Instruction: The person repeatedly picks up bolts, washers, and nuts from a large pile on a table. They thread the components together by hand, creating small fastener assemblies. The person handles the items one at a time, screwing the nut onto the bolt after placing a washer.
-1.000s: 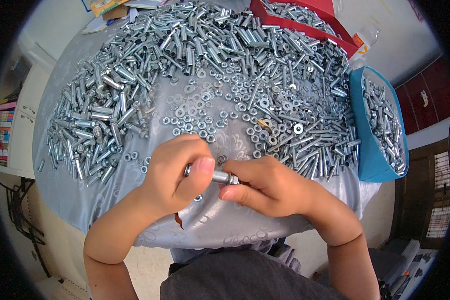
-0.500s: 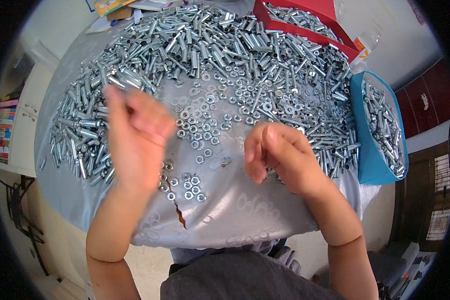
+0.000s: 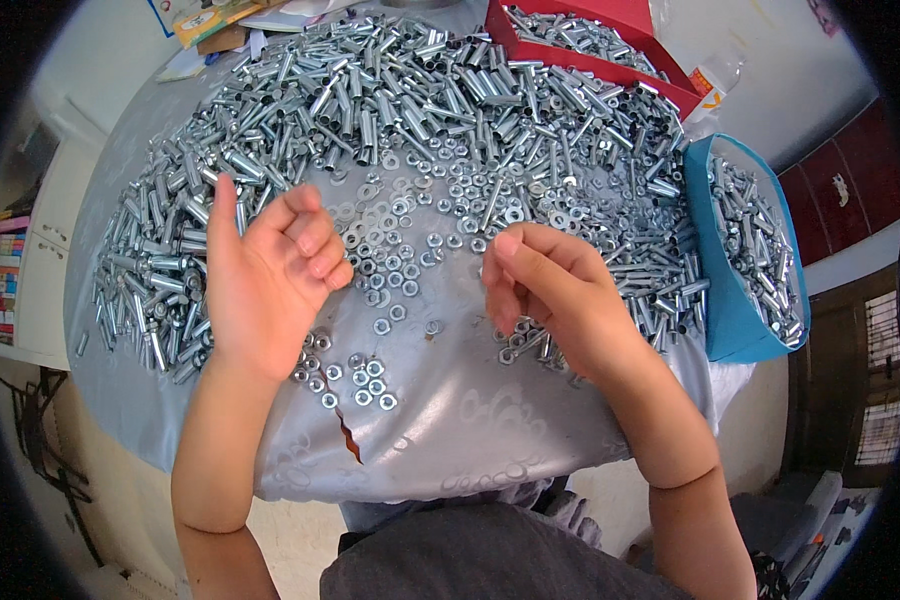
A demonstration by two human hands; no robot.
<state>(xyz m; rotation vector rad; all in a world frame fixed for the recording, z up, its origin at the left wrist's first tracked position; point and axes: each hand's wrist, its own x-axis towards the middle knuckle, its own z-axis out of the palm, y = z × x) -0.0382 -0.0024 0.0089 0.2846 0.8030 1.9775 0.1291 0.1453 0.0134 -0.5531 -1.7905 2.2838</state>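
My left hand point(image 3: 273, 270) is held above the left part of the table, palm turned up, its thumb stretched away from the half-curled fingers, with nothing visible in it. Behind and beside it spreads a heap of metal sleeve anchors point(image 3: 170, 255). Right of the middle hovers my right hand point(image 3: 555, 290), thumb pressed to its curled fingers; whatever they may hold is hidden. Loose hex nuts point(image 3: 395, 265) and flat washers point(image 3: 365, 215) lie between the hands. A small cluster of nuts point(image 3: 373, 385) sits nearer me, beside the left wrist.
A red box point(image 3: 590, 65) of metal parts stands at the far right. A blue fabric bin point(image 3: 735, 300) filled with sleeve anchors is at the right edge. The silvery tablecloth point(image 3: 440, 420) has a tear point(image 3: 348, 440) near me. Papers point(image 3: 270, 18) lie at the back left.
My left hand has stopped blurring and its fingers have uncurled a little; a blurred bright streak by its thumb is gone. The right hand stays nearly in place. The view has shifted slightly.
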